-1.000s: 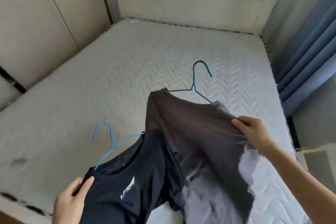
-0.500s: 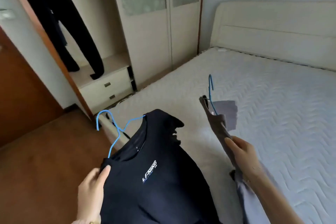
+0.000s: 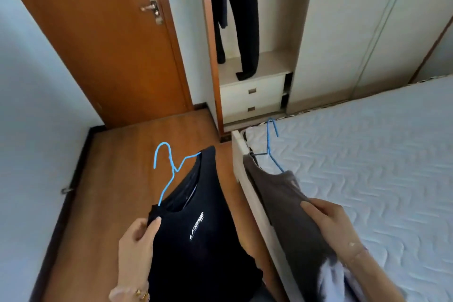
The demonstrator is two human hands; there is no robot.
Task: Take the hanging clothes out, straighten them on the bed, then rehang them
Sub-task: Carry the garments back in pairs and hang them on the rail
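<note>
My left hand [image 3: 137,240] pinches the shoulder of a black T-shirt [image 3: 203,233] with a white chest logo, which hangs on a light blue wire hanger [image 3: 169,169] above the wooden floor. My right hand [image 3: 328,218] grips a brown-grey T-shirt [image 3: 282,203] on a darker blue wire hanger [image 3: 270,144], held over the corner of the bed [image 3: 380,167]. Ahead, the open wardrobe [image 3: 255,68] shows dark trousers [image 3: 245,19] hanging inside.
A brown wooden door [image 3: 110,44] stands at the left beside a pale wall. White drawers [image 3: 252,98] sit at the wardrobe's bottom; its sliding doors [image 3: 355,32] stand to the right. The bed's white frame edge [image 3: 247,184] runs between the two shirts. Wooden floor [image 3: 117,179] lies ahead.
The view has swung left from the bed toward the door and open wardrobe. Both shirts came off the mattress with my hands; the black one now hangs over the floor.
</note>
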